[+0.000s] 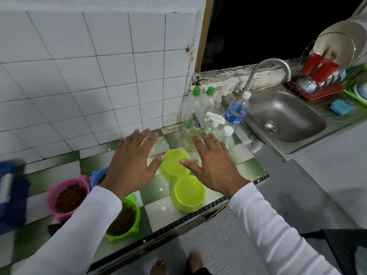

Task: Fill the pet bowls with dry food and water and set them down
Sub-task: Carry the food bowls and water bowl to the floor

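A lime-green double pet bowl (187,192) lies on the green-and-white tiled counter (153,189), both of its cups without food. My left hand (130,159) hovers flat and spread just left of it. On the bowl's right, my right hand (212,163) is spread the same way, its thumb over the far cup's rim. Neither holds anything. A green bowl (124,219) and a pink bowl (69,197) full of brown dry food stand at the left, partly behind my left sleeve. A blue bowl (98,175) peeks out behind them.
Clear bottles with green caps (196,102), a spray bottle (213,121) and a blue-labelled water bottle (236,110) crowd the counter's far right corner. Beyond them is a steel sink (282,114) with a tap (266,70) and a dish rack (325,76). A blue object (10,191) sits at far left.
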A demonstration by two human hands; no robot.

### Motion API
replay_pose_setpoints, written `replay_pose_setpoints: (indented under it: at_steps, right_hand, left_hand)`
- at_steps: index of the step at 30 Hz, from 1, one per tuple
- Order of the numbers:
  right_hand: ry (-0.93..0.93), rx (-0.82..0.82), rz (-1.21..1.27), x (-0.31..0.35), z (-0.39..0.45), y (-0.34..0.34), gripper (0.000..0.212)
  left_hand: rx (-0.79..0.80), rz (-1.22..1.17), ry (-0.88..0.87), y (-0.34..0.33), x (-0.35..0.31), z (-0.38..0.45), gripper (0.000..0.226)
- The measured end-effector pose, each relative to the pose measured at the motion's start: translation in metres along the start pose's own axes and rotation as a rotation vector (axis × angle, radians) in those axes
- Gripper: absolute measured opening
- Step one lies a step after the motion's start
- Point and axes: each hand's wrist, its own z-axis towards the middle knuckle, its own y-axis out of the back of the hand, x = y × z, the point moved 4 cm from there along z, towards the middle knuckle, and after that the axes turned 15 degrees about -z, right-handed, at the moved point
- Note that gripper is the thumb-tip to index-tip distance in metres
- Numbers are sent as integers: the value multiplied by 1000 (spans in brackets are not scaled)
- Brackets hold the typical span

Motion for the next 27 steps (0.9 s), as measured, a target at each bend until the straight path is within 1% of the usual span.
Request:
replay_pose_setpoints:
  at_steps: [5, 8, 12, 15, 18, 21, 25, 27]
  right_hand:
    - [83, 6, -31, 33, -11, -7, 100]
    - [154, 11, -42, 50, -16, -10, 99]
    - [265, 9, -56, 71, -25, -17, 100]
    - [326, 32, -36, 84, -32, -19, 103]
    - [399, 40, -18, 99, -45, -23, 101]
    - [450, 39, -6, 115, -58, -29, 99]
    - [493, 52, 22, 136, -71, -34, 87]
    - [504, 62, 42, 145, -77, -37, 84]
  left_hand:
    - [-48, 41, 52, 21, 16, -41, 71]
    - [-119, 57, 75, 34, 23, -69, 67]
    - [-175, 100, 194, 43, 31, -109, 64]
    - [-158, 110, 266, 47, 36, -138, 65]
    - [-159, 136, 328, 51, 31, -172, 65]
    - [-214, 117, 374, 55, 25, -204, 64]
    - [-214, 95, 464, 54, 30, -237, 68]
    - [-213, 93, 492, 54, 36, -250, 65]
